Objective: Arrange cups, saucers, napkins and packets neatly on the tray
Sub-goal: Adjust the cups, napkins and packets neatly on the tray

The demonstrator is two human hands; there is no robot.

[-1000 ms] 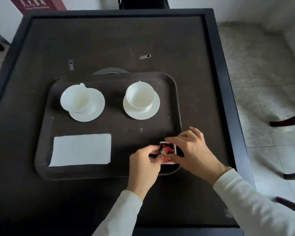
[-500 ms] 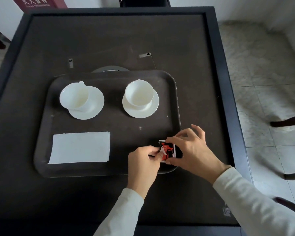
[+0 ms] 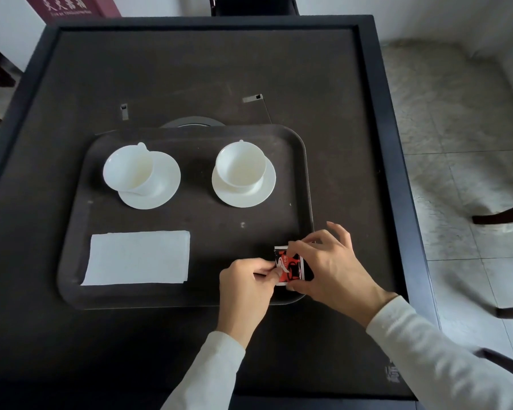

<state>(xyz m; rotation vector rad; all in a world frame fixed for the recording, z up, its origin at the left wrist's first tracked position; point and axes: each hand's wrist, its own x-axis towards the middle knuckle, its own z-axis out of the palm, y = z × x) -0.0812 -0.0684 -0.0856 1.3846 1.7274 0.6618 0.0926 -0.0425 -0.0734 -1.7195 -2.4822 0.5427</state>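
Observation:
A dark tray lies on the table. At its back stand two white cups, the left cup tilted on its saucer, the right cup upright on its saucer. A white napkin lies flat at the tray's front left. In the front right corner a red, black and white packet rests flat. My left hand pinches the packet's left edge. My right hand holds its top and right side, covering part of it.
The tray sits on a dark square table with a raised rim. A grey round disc peeks out behind the tray. Dark chair parts stand on the tiled floor to the right, and another chair behind the table.
Both hands stay on the packet in the tray's front right corner, shifting it only slightly. Cups, saucers and napkin have not moved.

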